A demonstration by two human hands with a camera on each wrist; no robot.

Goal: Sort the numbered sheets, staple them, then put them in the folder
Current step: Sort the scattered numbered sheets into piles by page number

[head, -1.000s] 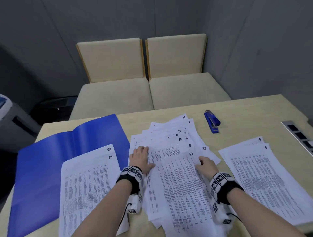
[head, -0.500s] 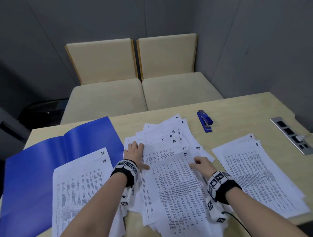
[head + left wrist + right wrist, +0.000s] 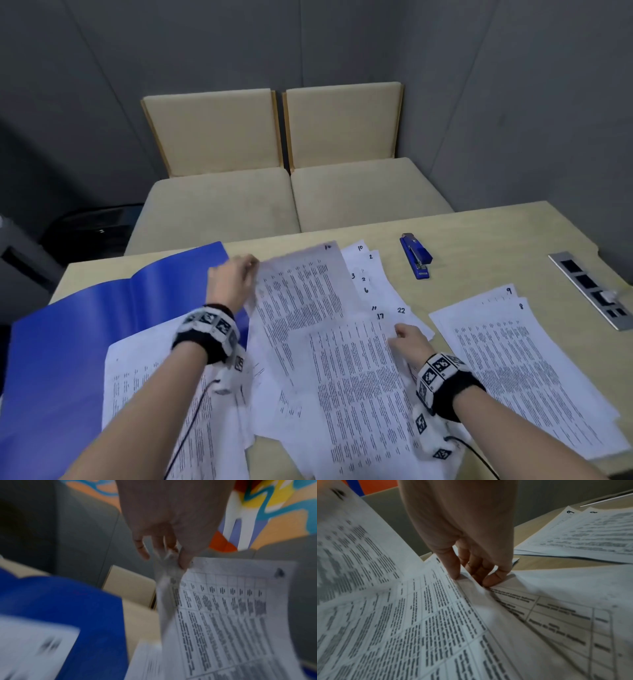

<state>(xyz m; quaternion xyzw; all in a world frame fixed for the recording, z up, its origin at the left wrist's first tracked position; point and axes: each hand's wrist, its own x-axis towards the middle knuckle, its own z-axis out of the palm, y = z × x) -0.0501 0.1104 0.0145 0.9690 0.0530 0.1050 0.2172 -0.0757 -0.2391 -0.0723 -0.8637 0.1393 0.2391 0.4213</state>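
Observation:
Numbered printed sheets lie fanned in a loose middle pile (image 3: 363,284) on the wooden table. My left hand (image 3: 236,281) pinches the top left corner of one sheet (image 3: 301,298) marked 16 and holds it lifted above the pile; the pinch shows in the left wrist view (image 3: 176,559). My right hand (image 3: 406,337) grips the right edge of the sheet marked 17 (image 3: 356,377), thumb on top and fingers curled under (image 3: 471,572). An open blue folder (image 3: 78,325) lies at the left, under a stack of sheets (image 3: 144,383). A blue stapler (image 3: 415,255) sits beyond the pile.
A second stack topped by sheets 9 and 8 (image 3: 513,359) lies at the right. A metal socket strip (image 3: 596,291) is set in the table's right edge. Two beige chairs (image 3: 274,154) stand behind the table against grey walls.
My left hand left the pile's left side, took the corner of sheet 16 and raised it up and away. The right hand stayed at the edge of sheet 17.

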